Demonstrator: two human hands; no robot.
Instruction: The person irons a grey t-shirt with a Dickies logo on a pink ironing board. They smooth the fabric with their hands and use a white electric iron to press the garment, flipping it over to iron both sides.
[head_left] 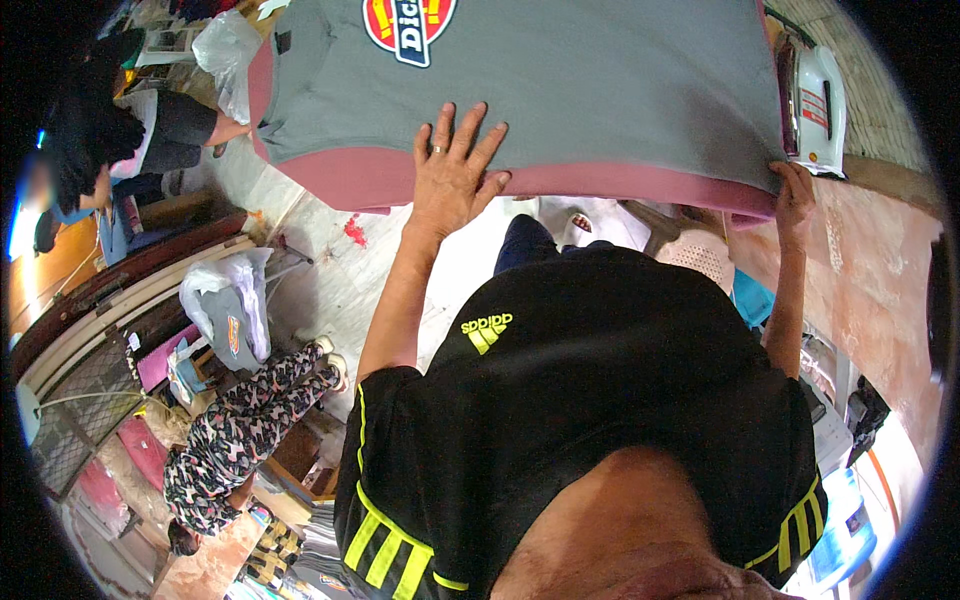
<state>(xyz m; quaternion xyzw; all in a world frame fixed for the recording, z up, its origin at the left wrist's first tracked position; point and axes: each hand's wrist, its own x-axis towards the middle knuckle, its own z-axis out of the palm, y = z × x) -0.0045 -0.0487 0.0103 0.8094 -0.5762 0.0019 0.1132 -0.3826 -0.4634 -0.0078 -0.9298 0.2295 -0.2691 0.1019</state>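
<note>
A grey garment [600, 90] with a red, yellow and blue printed badge [408, 28] lies spread out in front of me. A dusty pink layer [370, 178] shows along its near and left edges. I cannot tell whether it is part of the garment or a cover under it. My left hand [455, 175] rests flat on the grey cloth near its lower edge, fingers spread, a ring on one finger. At the near right corner, my right hand [793, 195] pinches the edge of the garment. A white appliance with red marks, like an iron [820, 108], stands just beyond that hand.
To the left, a person in patterned clothes [235, 430] bends over, and another in a dark top [85, 140] is farther up. A clear plastic bag [225, 60] hangs by the far left edge. Bagged grey garments [232, 325] lie lower left. A pink perforated seat [697, 255] stands near my legs.
</note>
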